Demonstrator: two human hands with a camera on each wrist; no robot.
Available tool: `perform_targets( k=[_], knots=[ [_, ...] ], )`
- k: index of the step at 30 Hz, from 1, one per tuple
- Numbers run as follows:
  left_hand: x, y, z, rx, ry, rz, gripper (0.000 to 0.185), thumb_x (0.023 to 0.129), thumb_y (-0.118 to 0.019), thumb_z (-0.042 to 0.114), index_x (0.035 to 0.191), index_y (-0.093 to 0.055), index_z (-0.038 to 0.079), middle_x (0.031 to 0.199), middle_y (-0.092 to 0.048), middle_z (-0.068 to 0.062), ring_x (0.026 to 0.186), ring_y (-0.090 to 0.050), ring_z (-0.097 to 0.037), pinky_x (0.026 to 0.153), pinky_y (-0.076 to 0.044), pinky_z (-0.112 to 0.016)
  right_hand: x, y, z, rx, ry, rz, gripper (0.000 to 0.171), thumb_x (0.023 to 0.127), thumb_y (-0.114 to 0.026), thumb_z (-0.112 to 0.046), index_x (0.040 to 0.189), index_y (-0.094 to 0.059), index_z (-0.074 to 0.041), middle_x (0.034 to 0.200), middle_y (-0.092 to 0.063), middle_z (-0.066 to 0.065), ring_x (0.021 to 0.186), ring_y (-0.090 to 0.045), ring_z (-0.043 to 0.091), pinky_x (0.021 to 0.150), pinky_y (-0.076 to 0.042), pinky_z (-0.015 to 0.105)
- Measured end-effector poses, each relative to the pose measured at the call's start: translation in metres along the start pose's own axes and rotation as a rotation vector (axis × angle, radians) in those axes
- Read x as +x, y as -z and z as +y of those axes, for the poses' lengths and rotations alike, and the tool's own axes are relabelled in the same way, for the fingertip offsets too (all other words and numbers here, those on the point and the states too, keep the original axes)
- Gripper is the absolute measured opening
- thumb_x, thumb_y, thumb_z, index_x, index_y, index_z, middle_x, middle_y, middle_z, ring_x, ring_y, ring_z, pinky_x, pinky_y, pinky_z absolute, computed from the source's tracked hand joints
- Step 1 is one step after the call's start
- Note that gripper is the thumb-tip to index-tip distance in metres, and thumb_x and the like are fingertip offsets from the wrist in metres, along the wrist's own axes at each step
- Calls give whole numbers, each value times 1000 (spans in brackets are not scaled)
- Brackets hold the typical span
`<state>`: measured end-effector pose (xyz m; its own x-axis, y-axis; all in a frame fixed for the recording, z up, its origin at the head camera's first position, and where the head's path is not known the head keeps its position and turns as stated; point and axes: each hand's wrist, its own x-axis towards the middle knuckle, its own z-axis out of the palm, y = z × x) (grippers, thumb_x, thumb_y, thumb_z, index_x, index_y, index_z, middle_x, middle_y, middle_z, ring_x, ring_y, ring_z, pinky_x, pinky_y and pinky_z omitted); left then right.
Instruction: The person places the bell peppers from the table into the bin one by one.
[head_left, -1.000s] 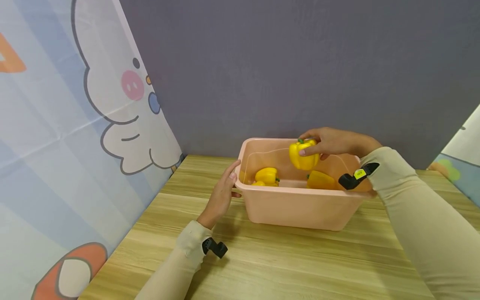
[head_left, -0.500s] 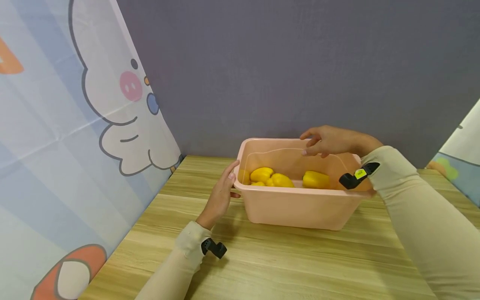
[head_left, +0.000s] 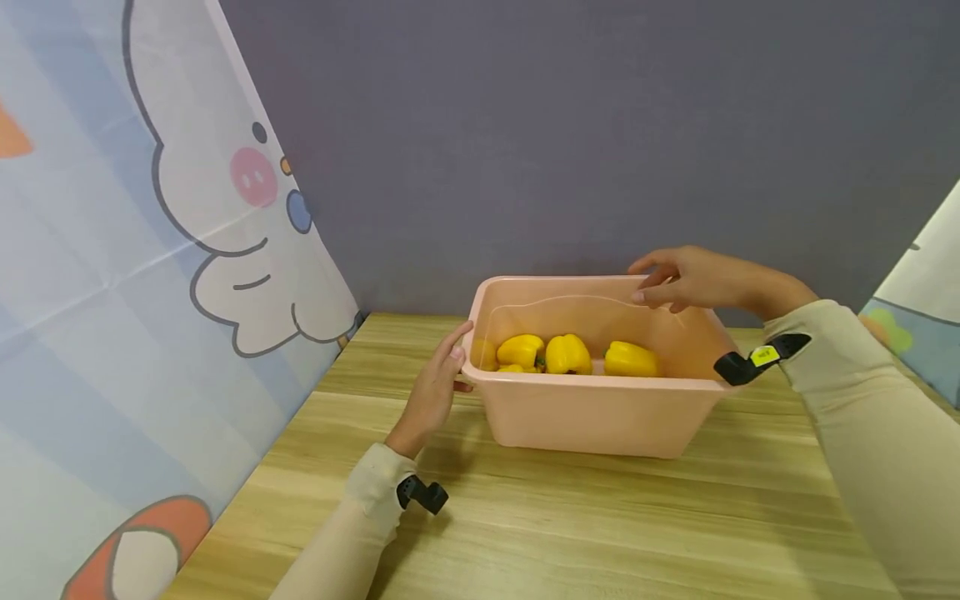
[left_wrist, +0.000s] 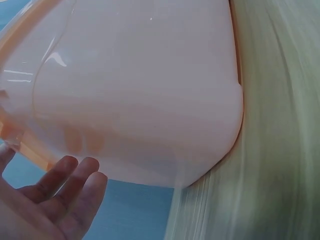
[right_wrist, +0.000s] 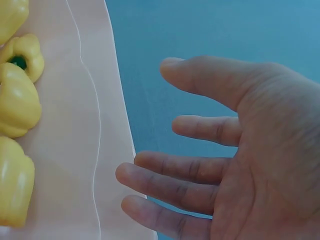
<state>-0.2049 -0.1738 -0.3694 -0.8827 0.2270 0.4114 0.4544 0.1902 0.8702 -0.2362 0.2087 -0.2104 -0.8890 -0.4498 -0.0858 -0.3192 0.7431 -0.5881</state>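
Pink plastic tub (head_left: 592, 412): stands on the wooden table (head_left: 600, 525), near the grey back wall (head_left: 600, 125).
Yellow bell peppers (head_left: 567, 354): three lie in a row on the tub's floor, free of both hands.
Left hand (head_left: 435, 390): fingers straight, resting against the tub's left end at the rim, gripping nothing.
Right hand (head_left: 686, 279): hovers above the tub's far right rim, fingers relaxed and spread, holding nothing.
Cartoon curtain (head_left: 150, 250): hangs at the left.

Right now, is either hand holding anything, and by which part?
No pepper is held. The right hand hangs open above the tub. The left hand rests against the tub's left rim, fingers straight.
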Motion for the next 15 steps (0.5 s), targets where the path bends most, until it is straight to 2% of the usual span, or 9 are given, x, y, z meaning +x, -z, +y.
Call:
perform_targets(
  k=[4,8,10,12,15],
  knots=[
    [-1,3,-3,-24,-18,7,49,108,-36,40,155,-39,25,129,-59,-16,98,-60,-27,81,-55,-52,-16,-1,7,-20,-2,50,63,100,-63,-36,149,-41,-3,135,-58,24,113,-62,35,87,-56,48],
    [-2,3,-3,-69,-36,36,50,109,-40,35,155,-37,18,122,-61,-19,100,-61,-29,83,-55,-54,-35,0,15,-70,-9,161,58,99,-63,-38,145,-49,-6,129,-64,18,110,-64,32,87,-55,47],
    [-3,3,-3,-78,-49,54,49,109,-40,32,154,-38,13,123,-61,-19,102,-61,-29,82,-55,-51,-43,0,19,-82,-11,212,57,98,-64,-39,144,-51,-8,129,-64,17,107,-66,30,84,-56,44],
    [-4,4,-5,-77,-63,63,46,109,-40,32,151,-42,13,130,-60,-17,104,-61,-29,82,-56,-49,-51,0,23,-85,-15,254,55,98,-64,-39,143,-52,-10,129,-64,18,104,-67,26,81,-57,39],
    [-5,5,-7,-78,-77,54,43,110,-38,31,148,-47,14,136,-58,-14,103,-61,-28,82,-56,-49,-64,-1,29,-77,-16,287,53,99,-63,-37,144,-51,-11,130,-63,19,98,-67,12,76,-58,30]
  ],
)
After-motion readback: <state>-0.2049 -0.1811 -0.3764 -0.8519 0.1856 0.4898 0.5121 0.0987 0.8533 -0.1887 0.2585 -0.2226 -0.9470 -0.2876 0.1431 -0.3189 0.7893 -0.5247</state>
